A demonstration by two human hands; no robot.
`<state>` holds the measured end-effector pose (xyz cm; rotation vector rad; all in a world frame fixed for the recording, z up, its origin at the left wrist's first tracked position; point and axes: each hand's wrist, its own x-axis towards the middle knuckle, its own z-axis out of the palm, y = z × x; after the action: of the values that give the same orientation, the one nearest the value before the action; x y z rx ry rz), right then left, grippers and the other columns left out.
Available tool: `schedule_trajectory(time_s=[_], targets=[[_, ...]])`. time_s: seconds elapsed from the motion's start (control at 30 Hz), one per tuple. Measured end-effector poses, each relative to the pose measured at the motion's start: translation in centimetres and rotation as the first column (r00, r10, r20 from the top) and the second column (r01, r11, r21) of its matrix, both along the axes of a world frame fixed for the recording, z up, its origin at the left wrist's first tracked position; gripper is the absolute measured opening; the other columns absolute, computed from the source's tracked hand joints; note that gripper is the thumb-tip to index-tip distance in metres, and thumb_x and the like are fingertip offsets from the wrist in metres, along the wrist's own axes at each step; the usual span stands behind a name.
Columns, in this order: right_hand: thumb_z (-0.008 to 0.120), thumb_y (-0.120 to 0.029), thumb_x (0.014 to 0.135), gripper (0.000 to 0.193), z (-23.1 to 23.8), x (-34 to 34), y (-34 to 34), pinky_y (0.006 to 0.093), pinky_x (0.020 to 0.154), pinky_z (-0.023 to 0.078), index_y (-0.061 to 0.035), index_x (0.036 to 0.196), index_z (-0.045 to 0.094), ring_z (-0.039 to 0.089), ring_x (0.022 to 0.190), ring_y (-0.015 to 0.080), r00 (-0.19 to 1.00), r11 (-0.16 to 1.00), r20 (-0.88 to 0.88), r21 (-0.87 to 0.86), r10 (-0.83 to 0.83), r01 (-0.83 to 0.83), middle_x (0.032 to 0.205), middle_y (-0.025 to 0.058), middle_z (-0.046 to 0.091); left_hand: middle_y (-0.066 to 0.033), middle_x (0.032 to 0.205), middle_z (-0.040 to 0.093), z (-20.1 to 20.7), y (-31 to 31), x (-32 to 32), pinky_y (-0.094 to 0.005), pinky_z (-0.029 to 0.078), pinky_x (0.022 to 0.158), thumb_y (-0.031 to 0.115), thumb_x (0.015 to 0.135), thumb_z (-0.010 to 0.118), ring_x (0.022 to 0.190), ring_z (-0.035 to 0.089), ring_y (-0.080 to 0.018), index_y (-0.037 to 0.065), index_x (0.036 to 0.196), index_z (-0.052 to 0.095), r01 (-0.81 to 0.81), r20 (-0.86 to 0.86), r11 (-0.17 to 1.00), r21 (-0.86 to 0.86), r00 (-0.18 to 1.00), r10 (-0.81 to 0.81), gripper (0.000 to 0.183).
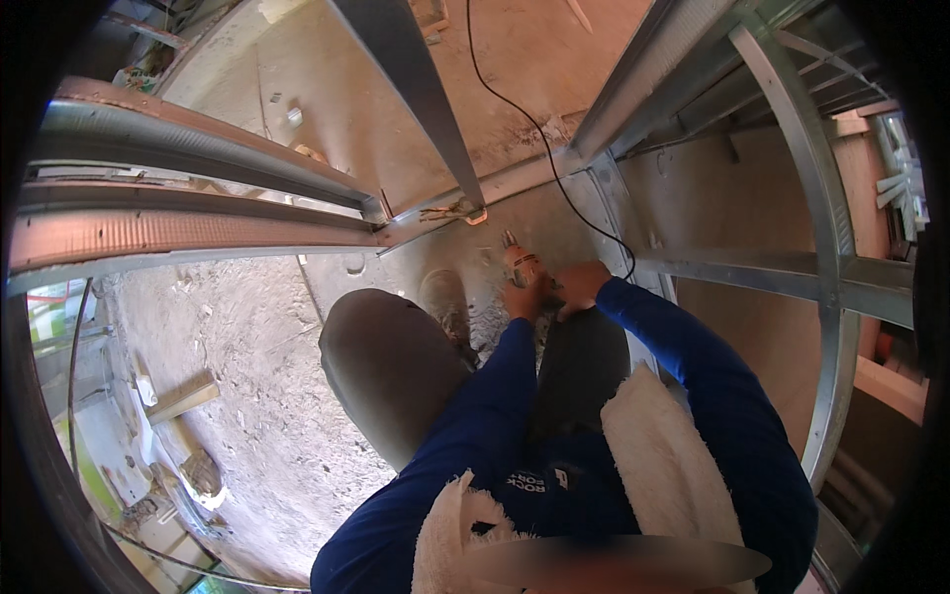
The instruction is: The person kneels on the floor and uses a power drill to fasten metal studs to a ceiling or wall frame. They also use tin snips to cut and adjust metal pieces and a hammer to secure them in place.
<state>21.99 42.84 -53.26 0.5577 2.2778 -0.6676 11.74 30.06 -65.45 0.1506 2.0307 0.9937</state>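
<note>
An orange-and-dark power drill (527, 265) is in my two hands, its narrow metal front end tilted toward the bottom metal track (529, 178). My left hand (524, 298) is wrapped round the drill's body. Behind it, my right hand (582, 286) is closed on the rear of the drill; its fingers are partly hidden. A black cable (542, 134) runs from the far side down to my right wrist. Just beyond the drill's front, the foot of a metal stud (435, 124) meets the track, with a small orange-brown piece (477, 216) at its base.
Metal studs (213, 148) stand at the left, and a metal frame (826, 238) rises close on my right. My shoe (443, 297) is on the rough concrete floor (237, 366). Wood offcuts (185, 398) and debris lie at the left. Another dark cable (77, 366) hangs there.
</note>
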Motion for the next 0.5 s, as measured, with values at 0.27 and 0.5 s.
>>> schedule_trajectory(time_s=[0.27, 0.5], targets=[[0.079, -0.048, 0.071, 0.084, 5.9, 2.5, 2.1, 0.0484, 0.078, 0.056, -0.0036, 0.136, 0.05, 0.071, 0.091, 0.0375, 0.987, 0.975, -0.123, 0.181, -0.106, 0.127, 0.1, 0.0204, 0.072, -0.0277, 0.116, 0.065, 5.7, 5.5, -1.7, -0.0476, 0.053, 0.087, 0.051, 0.079, 0.075, 0.107, 0.066, -0.0405, -0.004, 0.124, 0.057, 0.375, -0.424, 0.927, 0.007, 0.841, -0.337, 0.074], [0.078, -0.053, 0.072, 0.092, -1.0, -2.7, 7.6, 0.0478, 0.074, 0.057, -0.0033, 0.14, 0.042, 0.071, 0.087, 0.0381, 0.918, 0.905, -0.345, 0.296, -0.197, 0.305, 0.093, 0.0215, 0.072, -0.0282, 0.129, 0.059, 25.6, 7.5, -4.3, -0.0517, 0.049, 0.095, 0.047, 0.088, 0.067, 0.116, 0.06, -0.044, 0.002, 0.138, 0.05, 0.841, -0.269, 0.541, -0.025, 0.516, -0.814, 0.07]])
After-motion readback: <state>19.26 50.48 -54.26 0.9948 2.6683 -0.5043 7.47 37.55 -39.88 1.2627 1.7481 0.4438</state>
